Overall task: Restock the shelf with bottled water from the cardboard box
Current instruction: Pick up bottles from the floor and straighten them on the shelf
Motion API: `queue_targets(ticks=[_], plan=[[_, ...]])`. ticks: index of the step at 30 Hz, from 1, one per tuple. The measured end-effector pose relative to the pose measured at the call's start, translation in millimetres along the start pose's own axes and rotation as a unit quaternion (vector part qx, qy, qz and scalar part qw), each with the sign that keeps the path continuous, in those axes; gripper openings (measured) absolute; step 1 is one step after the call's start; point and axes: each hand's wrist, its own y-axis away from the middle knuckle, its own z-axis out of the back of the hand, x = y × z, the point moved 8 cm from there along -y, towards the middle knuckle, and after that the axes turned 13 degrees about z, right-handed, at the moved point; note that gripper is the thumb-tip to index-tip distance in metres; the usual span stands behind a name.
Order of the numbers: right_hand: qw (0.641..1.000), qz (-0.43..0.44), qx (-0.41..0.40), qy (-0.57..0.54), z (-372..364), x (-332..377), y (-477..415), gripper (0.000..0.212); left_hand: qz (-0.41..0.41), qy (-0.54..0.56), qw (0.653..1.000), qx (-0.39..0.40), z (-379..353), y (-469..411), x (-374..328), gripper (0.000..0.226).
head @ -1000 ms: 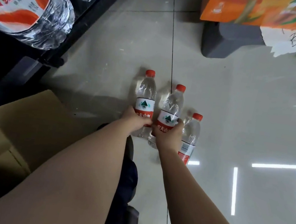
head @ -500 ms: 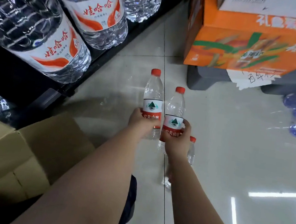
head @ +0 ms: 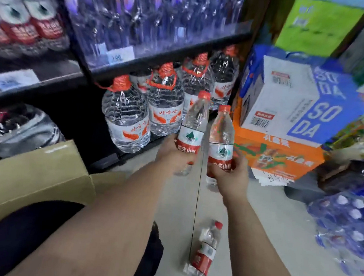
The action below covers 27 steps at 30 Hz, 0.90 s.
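My left hand [head: 170, 153] grips a small water bottle [head: 193, 125] with a red cap and a red and white label, held upright above the floor. My right hand [head: 231, 174] grips a second bottle of the same kind [head: 222, 134] right beside it. A third small bottle [head: 204, 252] lies on the tiled floor between my forearms. The open cardboard box [head: 24, 182] sits at the lower left, its inside hidden. The dark shelf [head: 163, 59] rises ahead and to the left, with small red-labelled bottles [head: 22, 22] on its left part.
Several large water jugs [head: 128, 117] with red caps stand on the bottom shelf. At the right a white and blue soda carton [head: 297, 102] rests on an orange carton [head: 278, 157]. Shrink-wrapped bottle packs [head: 349, 229] lie on the floor at the far right.
Both hands have lifted their bottles off the floor and higher toward the shelf. The view has tilted up, showing the shelves. The third bottle now lies on the floor.
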Motion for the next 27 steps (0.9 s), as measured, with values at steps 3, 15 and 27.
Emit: queue_targets(ticks=[3, 15, 27], plan=[[0.997, 0.071, 0.006, -0.012, -13.2, 58.6, 2.2, 0.067, -0.054, 0.024, 0.997, -0.049, 54.4, 31.9, -24.4, 0.051], [0.952, 0.229, 0.168, -0.117, -140.5, 264.0, 89.5, 0.075, -0.165, 0.125, 0.956, -0.209, 296.0, 163.4, -35.2, 0.060], [0.914, 0.236, 0.303, -0.133, -315.5, 344.4, 175.6, 0.076, -0.143, 0.143, 0.904, -0.376, 461.0, 186.5, 45.4, 0.066]])
